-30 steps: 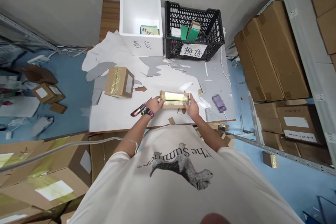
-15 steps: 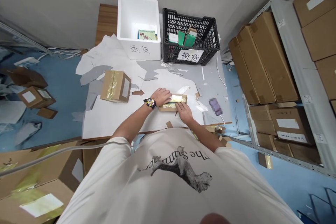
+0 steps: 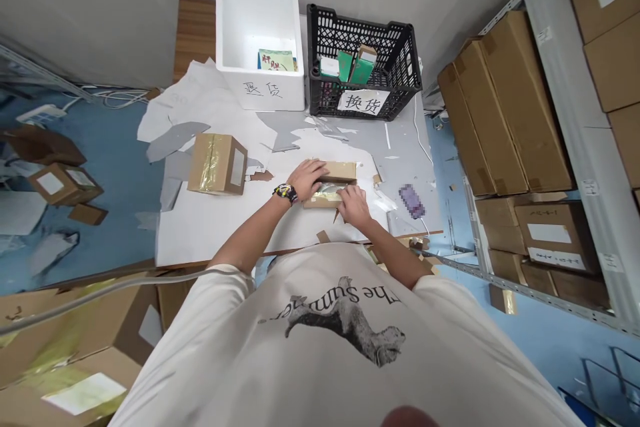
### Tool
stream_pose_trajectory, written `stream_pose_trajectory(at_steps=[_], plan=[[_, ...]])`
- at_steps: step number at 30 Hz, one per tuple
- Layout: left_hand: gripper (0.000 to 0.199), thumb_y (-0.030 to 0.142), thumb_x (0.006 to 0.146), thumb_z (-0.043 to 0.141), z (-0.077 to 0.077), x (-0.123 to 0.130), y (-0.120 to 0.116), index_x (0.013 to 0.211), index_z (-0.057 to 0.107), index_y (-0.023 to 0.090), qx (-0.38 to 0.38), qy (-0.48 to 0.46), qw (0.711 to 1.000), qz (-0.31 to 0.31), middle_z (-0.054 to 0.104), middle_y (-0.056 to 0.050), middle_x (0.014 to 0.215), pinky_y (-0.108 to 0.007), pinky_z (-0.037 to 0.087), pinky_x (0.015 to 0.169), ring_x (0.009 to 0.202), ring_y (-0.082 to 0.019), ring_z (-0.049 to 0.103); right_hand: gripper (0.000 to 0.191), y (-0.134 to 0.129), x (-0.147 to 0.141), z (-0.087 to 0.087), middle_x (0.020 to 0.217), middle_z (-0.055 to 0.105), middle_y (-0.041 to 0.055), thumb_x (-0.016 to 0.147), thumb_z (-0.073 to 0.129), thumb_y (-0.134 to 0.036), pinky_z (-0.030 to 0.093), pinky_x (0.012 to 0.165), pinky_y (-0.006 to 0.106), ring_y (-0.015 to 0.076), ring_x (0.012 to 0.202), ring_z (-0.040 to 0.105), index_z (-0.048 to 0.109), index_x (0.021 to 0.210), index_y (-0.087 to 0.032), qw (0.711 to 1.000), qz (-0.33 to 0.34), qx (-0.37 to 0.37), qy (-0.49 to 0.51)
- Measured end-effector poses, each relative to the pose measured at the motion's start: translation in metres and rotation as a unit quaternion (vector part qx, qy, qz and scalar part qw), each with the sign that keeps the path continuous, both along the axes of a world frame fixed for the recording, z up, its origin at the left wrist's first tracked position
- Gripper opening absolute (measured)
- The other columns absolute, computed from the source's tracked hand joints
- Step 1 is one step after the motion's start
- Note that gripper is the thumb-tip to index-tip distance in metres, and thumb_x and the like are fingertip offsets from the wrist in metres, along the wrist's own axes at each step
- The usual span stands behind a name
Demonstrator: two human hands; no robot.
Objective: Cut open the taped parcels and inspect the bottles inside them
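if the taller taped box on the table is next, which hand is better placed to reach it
Left, probably. The left hand is nearer the taller taped box, while the right hand sits farther across; both are on the small carton.

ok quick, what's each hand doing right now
Left hand: open, fingers laid on the small carton.
Right hand: fingers bent at its taped part; whether they grip can't be told.
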State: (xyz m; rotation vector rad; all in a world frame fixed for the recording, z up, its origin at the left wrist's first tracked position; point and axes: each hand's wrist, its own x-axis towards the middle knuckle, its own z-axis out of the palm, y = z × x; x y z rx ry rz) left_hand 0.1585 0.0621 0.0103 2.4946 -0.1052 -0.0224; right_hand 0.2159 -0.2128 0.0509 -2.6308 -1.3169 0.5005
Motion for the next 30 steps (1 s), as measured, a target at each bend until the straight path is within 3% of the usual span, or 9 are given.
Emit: stream_pose_trajectory(at_steps=[5, 9, 12, 15, 18, 21, 25, 27, 30], plan=[[0.098, 0.047, 0.093, 0.084, -0.012, 0.004, 0.011, 0.181, 0.050, 0.022, 0.011, 0.106, 0.994, -0.017, 0.047, -0.018, 0.186, -0.064, 0.034, 0.142, 0.176, -0.044, 0.038, 0.039, -0.032, -0.024, -0.002, 0.126, 0.073, 0.0165, 0.116, 0.045, -0.012, 0.045, 0.111, 0.047, 0.0341, 0.120, 0.058, 0.080, 0.131, -0.022, 0.995, 0.098, -0.015, 0.003], [0.085, 0.034, 0.103, 0.067, -0.008, -0.008, -0.002, 0.185, 0.045, 0.025, 0.062, 0.051, 0.997, 0.015, 0.039, -0.017, 0.191, -0.074, 0.012, 0.145, 0.181, -0.044, 0.026, 0.025, -0.045, -0.046, -0.014, 0.123, 0.073, 0.0152, 0.120, 0.059, -0.034, 0.051, 0.108, 0.044, 0.0329, 0.119, 0.061, 0.081, 0.119, -0.021, 0.992, 0.107, -0.006, 0.062], [0.077, 0.028, 0.106, 0.056, 0.000, -0.016, -0.010, 0.183, 0.049, 0.026, 0.059, 0.004, 0.998, 0.021, 0.042, -0.016, 0.190, -0.076, 0.006, 0.144, 0.180, -0.042, 0.028, 0.031, -0.032, -0.039, -0.014, 0.124, 0.073, 0.0136, 0.123, 0.053, -0.038, 0.053, 0.109, 0.041, 0.0303, 0.122, 0.064, 0.080, 0.121, -0.022, 0.994, 0.048, 0.036, 0.088], [0.061, 0.031, 0.107, 0.054, 0.003, -0.019, -0.014, 0.166, 0.069, 0.027, 0.030, 0.006, 0.999, -0.037, 0.063, -0.018, 0.172, -0.070, 0.020, 0.144, 0.167, -0.038, 0.049, 0.033, -0.002, -0.013, -0.008, 0.133, 0.074, 0.0146, 0.122, 0.047, -0.026, 0.053, 0.116, 0.041, 0.0299, 0.130, 0.065, 0.078, 0.134, -0.020, 0.995, -0.029, 0.059, 0.075], [0.033, 0.040, 0.104, 0.061, -0.002, -0.020, -0.016, 0.118, 0.089, 0.032, 0.004, 0.037, 0.991, -0.127, 0.081, -0.017, 0.136, -0.061, 0.038, 0.137, 0.143, -0.035, 0.066, 0.037, 0.024, 0.015, -0.006, 0.149, 0.073, 0.0131, 0.109, 0.069, -0.023, 0.054, 0.116, 0.040, 0.0320, 0.137, 0.067, 0.076, 0.145, -0.023, 0.990, -0.027, -0.038, 0.134], [0.016, 0.044, 0.091, 0.074, -0.005, -0.021, -0.018, 0.089, 0.085, 0.033, -0.012, 0.050, 0.986, -0.156, 0.082, -0.014, 0.121, -0.060, 0.038, 0.136, 0.143, -0.034, 0.065, 0.049, 0.039, 0.030, -0.013, 0.157, 0.071, 0.0137, 0.098, 0.086, -0.027, 0.057, 0.112, 0.042, 0.0358, 0.136, 0.070, 0.077, 0.147, -0.026, 0.975, -0.002, -0.132, 0.178], [0.014, 0.046, 0.081, 0.081, 0.004, -0.019, -0.015, 0.083, 0.083, 0.032, 0.002, 0.078, 0.987, -0.138, 0.081, -0.014, 0.117, -0.066, 0.033, 0.135, 0.144, -0.038, 0.061, 0.075, 0.047, 0.029, -0.028, 0.173, 0.058, 0.0243, 0.098, 0.085, -0.028, 0.056, 0.117, 0.053, 0.0430, 0.145, 0.061, 0.061, 0.168, -0.021, 0.984, -0.011, -0.148, 0.099], [0.018, 0.049, 0.083, 0.082, 0.012, -0.020, -0.011, 0.083, 0.083, 0.031, 0.011, 0.071, 0.988, -0.137, 0.081, -0.016, 0.112, -0.071, 0.033, 0.134, 0.138, -0.040, 0.063, 0.086, 0.051, 0.025, -0.034, 0.168, 0.060, 0.0291, 0.095, 0.089, -0.031, 0.053, 0.120, 0.058, 0.0454, 0.146, 0.056, 0.055, 0.173, -0.015, 0.987, -0.010, -0.148, 0.063], [0.022, 0.051, 0.091, 0.078, 0.026, -0.031, -0.006, 0.093, 0.085, 0.030, 0.031, 0.046, 0.989, -0.139, 0.081, -0.018, 0.117, -0.073, 0.034, 0.133, 0.139, -0.042, 0.064, 0.090, 0.057, 0.021, -0.037, 0.158, 0.065, 0.0313, 0.088, 0.097, -0.031, 0.051, 0.120, 0.061, 0.0472, 0.143, 0.053, 0.058, 0.167, -0.011, 0.988, 0.002, -0.152, 0.026]])
